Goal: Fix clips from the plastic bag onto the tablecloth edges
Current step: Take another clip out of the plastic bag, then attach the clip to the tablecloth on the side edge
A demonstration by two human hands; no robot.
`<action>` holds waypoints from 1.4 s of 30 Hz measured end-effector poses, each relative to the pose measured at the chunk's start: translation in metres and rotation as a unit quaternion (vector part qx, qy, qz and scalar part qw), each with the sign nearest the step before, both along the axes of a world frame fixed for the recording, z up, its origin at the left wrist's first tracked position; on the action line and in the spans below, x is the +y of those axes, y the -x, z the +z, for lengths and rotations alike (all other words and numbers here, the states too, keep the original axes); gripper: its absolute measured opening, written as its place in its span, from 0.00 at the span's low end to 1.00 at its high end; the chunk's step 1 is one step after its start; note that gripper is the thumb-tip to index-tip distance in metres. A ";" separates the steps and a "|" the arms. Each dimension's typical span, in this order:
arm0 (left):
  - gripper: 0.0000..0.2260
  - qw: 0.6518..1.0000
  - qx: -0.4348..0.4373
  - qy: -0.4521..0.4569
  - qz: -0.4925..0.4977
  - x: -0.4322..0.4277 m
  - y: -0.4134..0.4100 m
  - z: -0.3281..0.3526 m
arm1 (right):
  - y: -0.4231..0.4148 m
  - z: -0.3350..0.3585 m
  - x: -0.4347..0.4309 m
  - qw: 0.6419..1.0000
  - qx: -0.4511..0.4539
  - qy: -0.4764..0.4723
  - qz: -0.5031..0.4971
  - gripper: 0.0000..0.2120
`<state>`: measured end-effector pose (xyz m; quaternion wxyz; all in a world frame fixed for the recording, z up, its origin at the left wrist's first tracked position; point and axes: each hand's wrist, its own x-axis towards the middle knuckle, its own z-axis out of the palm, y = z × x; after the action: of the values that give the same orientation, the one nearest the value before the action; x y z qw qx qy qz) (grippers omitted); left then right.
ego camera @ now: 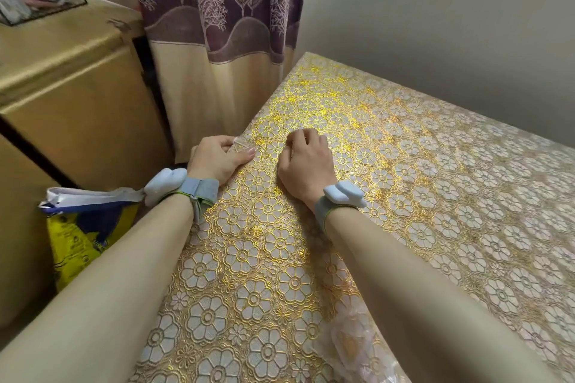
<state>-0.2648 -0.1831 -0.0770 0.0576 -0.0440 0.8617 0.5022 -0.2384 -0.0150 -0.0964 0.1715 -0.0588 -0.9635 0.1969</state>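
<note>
Gold flowered tablecloth (404, 196) fills the right of the frame, with the plastic bag (351, 348) at bottom centre. At the cloth's left edge, mid-frame, the left hand (214, 158) pinches a clear clip (239, 142). The right hand (306, 162) rests just right of it, fingers curled; whether it holds anything is hidden.

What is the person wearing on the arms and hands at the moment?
Both forearms are bare, with no sleeves in view, and the left hand and right hand are ungloved. The left wristband and right wristband are grey fabric with a green edge, each carrying a rounded, pale blue-white plastic device.
</note>
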 end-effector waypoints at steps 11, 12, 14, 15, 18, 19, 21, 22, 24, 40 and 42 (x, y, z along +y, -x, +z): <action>0.19 0.994 0.038 0.096 -0.035 -0.002 0.004 -0.005 | 0.003 -0.002 0.001 1.000 0.007 -0.011 -0.002 0.13; 0.22 0.991 0.037 0.120 -0.044 -0.002 0.004 -0.005 | 0.003 -0.002 0.001 1.000 0.008 -0.014 -0.003 0.13; 0.26 0.977 0.022 0.203 -0.065 0.003 0.004 -0.010 | 0.003 -0.003 0.002 1.000 0.000 -0.025 0.003 0.13; 0.27 0.965 0.022 0.249 -0.075 0.007 0.002 -0.012 | 0.001 -0.004 0.003 1.000 -0.005 -0.029 0.009 0.13; 0.27 0.938 0.055 0.332 -0.082 0.019 -0.014 -0.011 | -0.010 0.000 0.008 0.997 -0.040 -0.046 0.038 0.17; 0.27 0.930 0.074 0.351 -0.078 0.020 -0.020 -0.012 | -0.016 0.001 0.009 0.995 -0.064 -0.056 0.052 0.19; 0.27 0.916 0.101 0.380 -0.083 0.019 -0.034 -0.015 | -0.031 0.004 0.013 0.987 -0.121 -0.068 0.083 0.23; 0.27 0.909 0.110 0.391 -0.094 0.020 -0.044 -0.016 | -0.042 0.008 0.016 0.983 -0.147 -0.064 0.094 0.24; 0.27 0.899 0.120 0.407 -0.109 0.023 -0.066 -0.018 | -0.066 0.016 0.023 0.977 -0.178 -0.041 0.112 0.23; 0.22 0.929 0.139 0.235 -0.248 0.092 -0.245 0.028 | -0.348 0.085 0.123 0.987 -0.050 0.135 -0.067 0.10; 0.22 0.920 0.188 0.233 -0.253 0.101 -0.267 0.030 | -0.378 0.078 0.127 0.982 -0.023 0.154 -0.110 0.07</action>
<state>0.0021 -0.0825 -0.0467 0.0076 0.2592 0.9315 0.2552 0.1394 0.1123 -0.0186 0.1592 -0.1944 -0.9130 0.3214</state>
